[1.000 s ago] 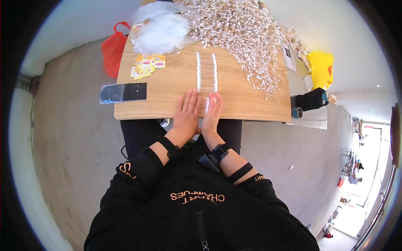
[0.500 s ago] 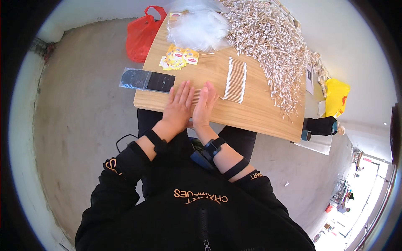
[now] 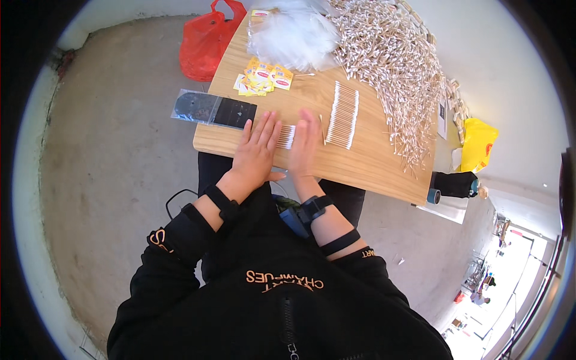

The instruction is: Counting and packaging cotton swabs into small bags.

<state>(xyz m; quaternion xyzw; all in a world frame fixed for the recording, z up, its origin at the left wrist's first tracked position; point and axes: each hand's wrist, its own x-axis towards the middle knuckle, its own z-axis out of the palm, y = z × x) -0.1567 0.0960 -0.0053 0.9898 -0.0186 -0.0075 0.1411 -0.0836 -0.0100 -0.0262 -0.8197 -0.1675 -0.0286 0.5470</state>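
My left hand (image 3: 255, 153) lies flat with fingers stretched over the near edge of the wooden table (image 3: 378, 162), covering part of a small row of cotton swabs (image 3: 286, 137). The white tips of that row show to the right of its fingers. On the other side of these tips my right hand (image 3: 304, 147) stands on edge, fingers extended and slightly blurred, with nothing seen in it. Right of it, a single cotton swab (image 3: 323, 129) lies next to a longer, neat row of swabs (image 3: 343, 114). A black flat item in a clear sleeve (image 3: 213, 109) lies left of my left hand.
A large heap of cotton swabs (image 3: 390, 72) covers the far right of the table. Clear plastic bags (image 3: 294, 39) and yellow-and-white cards (image 3: 263, 78) lie at the far left. A red bag (image 3: 207, 45) hangs beside the table's left edge; a yellow bag (image 3: 478, 144) is at the right.
My right hand has moved slightly right, away from my left hand, widening the gap and showing the swab tips between them. My left hand stays nearly in place. The view has shifted a little.
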